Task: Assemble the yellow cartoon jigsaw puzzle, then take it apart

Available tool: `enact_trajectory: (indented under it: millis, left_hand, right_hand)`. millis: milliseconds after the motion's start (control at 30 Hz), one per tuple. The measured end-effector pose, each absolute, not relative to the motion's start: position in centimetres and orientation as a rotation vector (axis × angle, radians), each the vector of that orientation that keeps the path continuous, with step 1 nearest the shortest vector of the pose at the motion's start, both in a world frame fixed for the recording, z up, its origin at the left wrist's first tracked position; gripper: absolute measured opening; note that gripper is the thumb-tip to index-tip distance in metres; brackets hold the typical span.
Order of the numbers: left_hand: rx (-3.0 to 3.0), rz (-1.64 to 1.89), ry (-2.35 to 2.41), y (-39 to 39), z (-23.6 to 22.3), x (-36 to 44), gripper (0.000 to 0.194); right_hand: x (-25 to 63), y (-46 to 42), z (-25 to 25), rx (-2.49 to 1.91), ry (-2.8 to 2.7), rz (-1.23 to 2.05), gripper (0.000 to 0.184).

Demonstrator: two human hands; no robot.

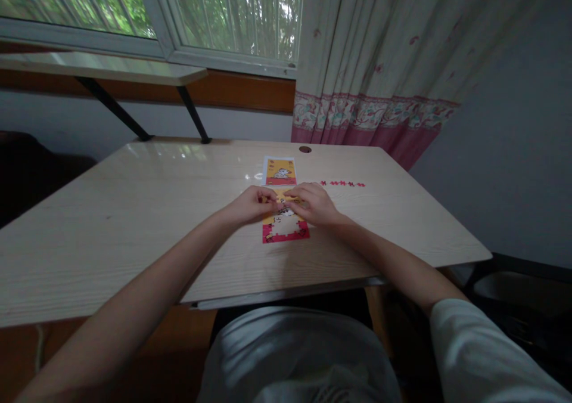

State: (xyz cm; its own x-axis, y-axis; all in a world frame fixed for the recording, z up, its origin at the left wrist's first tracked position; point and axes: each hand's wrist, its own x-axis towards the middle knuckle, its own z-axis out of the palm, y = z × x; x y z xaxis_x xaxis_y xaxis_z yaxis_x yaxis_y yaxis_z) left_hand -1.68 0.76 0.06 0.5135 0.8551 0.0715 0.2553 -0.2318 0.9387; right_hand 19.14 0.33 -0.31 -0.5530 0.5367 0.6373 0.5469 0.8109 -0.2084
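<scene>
Head view is showing a partly assembled flat jigsaw puzzle with a yellow field and red border (288, 237) lying on the desk directly before the person, its upper part being covered by fingers. Pale surface is showing inside its lower half, ringed by knobbed edges, while a white cartoon animal is appearing only in part beneath the hands.

The person's bare left hand (255, 205) is reaching over the puzzle's left edge, and the bare right hand (314, 204) is resting over its right side. Both hands are curling their fingers inward, the fingertips nearly meeting; whether either is pinching a loose piece or merely pressing the puzzle is impossible to make out, since the knuckles are hiding the contact.

Just beyond, a white-edged yellow and red picture card (280, 171) is lying flat, its small print being too blurred to read. To the right, a row of small red puzzle pieces (342, 183) is stretching sideways, its near end possibly being hidden by the right hand.

Farther out, the pale wood-grain desk (179, 224) is standing below a barred window (236, 15), and a cream floral curtain with a pink hem (357, 93) is running out of frame above.
</scene>
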Motion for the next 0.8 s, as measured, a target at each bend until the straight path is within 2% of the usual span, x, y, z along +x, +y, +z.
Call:
enact_trajectory:
  millis: [233,367,600,800]
  left_hand:
    - [2.060,0.856,1.206,1.9,0.5,-4.0,0.035]
    - [2.400,0.679,1.245,2.5,0.1,-4.8,0.043]
    - [2.498,0.429,1.350,1.7,0.0,-4.1,0.060]
    - [2.513,0.389,1.405,1.9,-0.7,-4.1,0.061]
  right_hand:
    - [18.4,0.4,-0.9,-0.894,-2.287,0.206,0.019]
    - [17.8,0.4,-1.5,-0.905,-2.382,0.367,0.017]
    - [17.5,0.7,-2.2,-0.909,-2.410,0.423,0.018]
    - [17.6,0.6,-2.1,-0.915,-2.399,0.427,0.019]
